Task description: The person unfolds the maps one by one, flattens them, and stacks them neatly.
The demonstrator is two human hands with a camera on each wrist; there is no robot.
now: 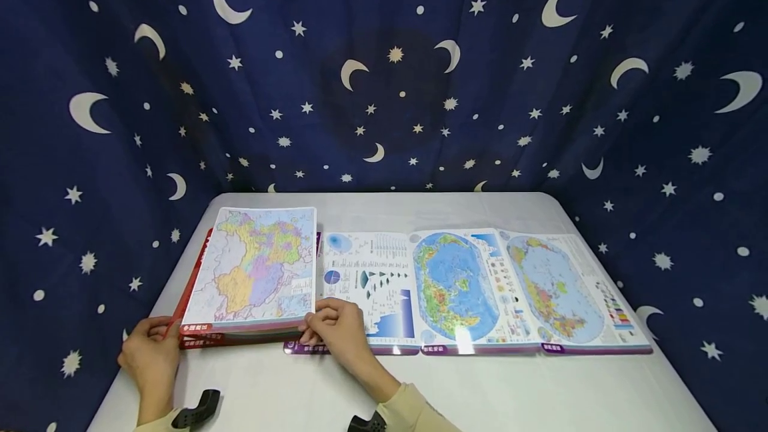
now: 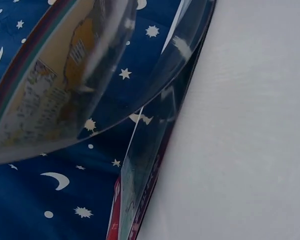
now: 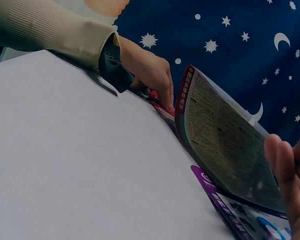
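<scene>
A fold-out map [image 1: 258, 265] of laminated sheets, its top panel a colored map of China, lies at the left of the table with red lower edges. My left hand [image 1: 151, 355] pinches the red edge at its lower left corner; the right wrist view also shows this left hand [image 3: 152, 75] there. Fingers of my right hand [image 1: 342, 332] grip the lower right corner of the top sheets. In the right wrist view those sheets [image 3: 225, 135] stand tilted up off the layer below, beside my right hand [image 3: 292, 175]. The left wrist view has glossy bent sheets [image 2: 50, 95] but no hand.
A second fold-out with purple edges stretches to the right, showing a chart panel [image 1: 372, 285] and two world maps, one physical [image 1: 459, 285] and one political [image 1: 558, 292]. Its left end runs under the China map. Dark curtain [image 1: 396, 85] with moons and stars surrounds the white table [image 1: 480, 392].
</scene>
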